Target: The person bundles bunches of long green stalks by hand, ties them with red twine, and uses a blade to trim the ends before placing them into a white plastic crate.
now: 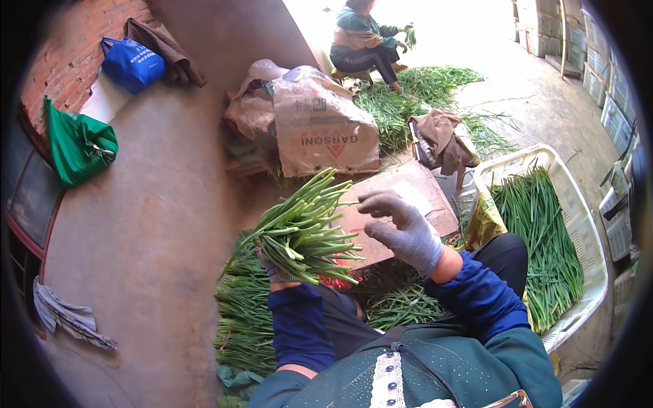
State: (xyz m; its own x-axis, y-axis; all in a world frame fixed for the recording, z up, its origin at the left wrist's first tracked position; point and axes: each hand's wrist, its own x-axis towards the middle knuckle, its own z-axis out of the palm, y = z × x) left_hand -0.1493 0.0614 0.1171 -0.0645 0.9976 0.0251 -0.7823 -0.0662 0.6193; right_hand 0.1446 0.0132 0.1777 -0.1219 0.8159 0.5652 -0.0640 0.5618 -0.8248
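Observation:
A bunch of long green chive-like stalks [299, 234] is held upright in my left hand [273, 266], whose gloved fingers are mostly hidden behind it. The pale cut ends fan out toward the right. My right hand [408, 231], in a grey-purple glove soiled at the fingertips, hovers just right of the bunch, apart from it. Its fingers are curved, with a gap between them and the thumb, and nothing shows in it. Beneath both hands lies a low board [401, 204] with a pale sheet on it. Something red [338, 275] shows just under the bunch.
To my right stands a white crate [595, 272] with stalks laid lengthwise. More stalks [245, 319] are heaped at my left. Ahead are a covered pile with a printed sack [326, 129], a stool draped with brown cloth [442, 136], and a seated person [364, 41] holding stalks.

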